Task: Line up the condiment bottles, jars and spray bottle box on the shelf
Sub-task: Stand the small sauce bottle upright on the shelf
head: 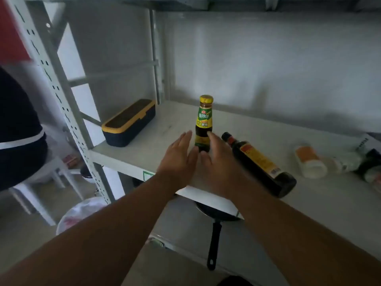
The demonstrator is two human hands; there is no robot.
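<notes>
fingers (186, 139) on both hands are straight and spread, gripping nothing. left hand (177, 159) sits just left of the green bottle (204, 122), palm facing it, thumb tip near its base; cannot tell if it touches. right hand (218, 168) is just right of the same bottle, index tip at the lower label, looks like contact but blurred. green bottle stands upright on the shelf (160, 141), yellow cap, green-yellow label, dark contents, roughly mid-shelf toward the front. dark bottle (259, 164) lies on its side just right of the right hand, red-capped neck pointing back-left, base toward the front edge. further right, a jar (310, 162) with orange label lies on its side, then a clear jar (346, 164), also lying, then a dark-topped item (371, 166) at the frame edge, blurred. white box (366, 141) corner shows behind those at far right. black-and-yellow case (128, 122) sits at the shelf's back-left, well apart from the bottles. below the shelf a pan (214, 230) sticks out handle-first. a person (18, 131) in dark clothing sits on a white stool (43, 182) at far left.
</notes>
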